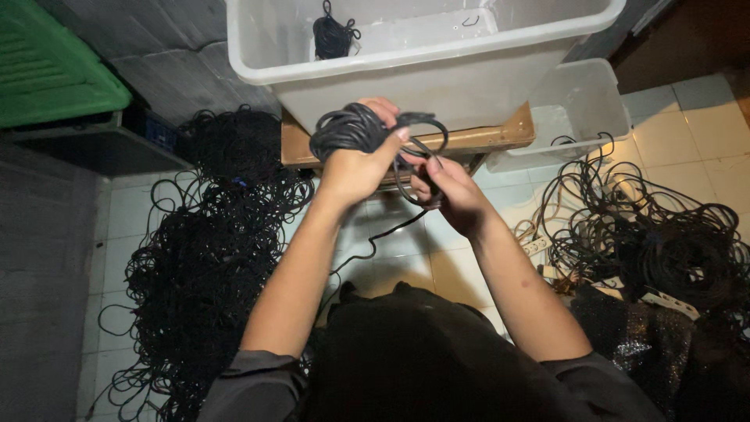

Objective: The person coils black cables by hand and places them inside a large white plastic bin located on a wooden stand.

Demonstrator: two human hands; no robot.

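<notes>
Left hand [355, 168] clenches a coiled bundle of black cable [348, 129] near 12 o'clock while the right hand [453, 195] pinches its loose loop [422, 152], which should be wrapped tightly, with free room only between the bin rim [406, 59] above and the tangled heaps [211, 258] at 9 and 3 o'clock.

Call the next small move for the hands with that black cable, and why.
Probably one more wrap: the left hand grips a nearly finished black coil, while the right hand pinches a loose loop beside it, and a tail of cable hangs toward the floor.
</notes>
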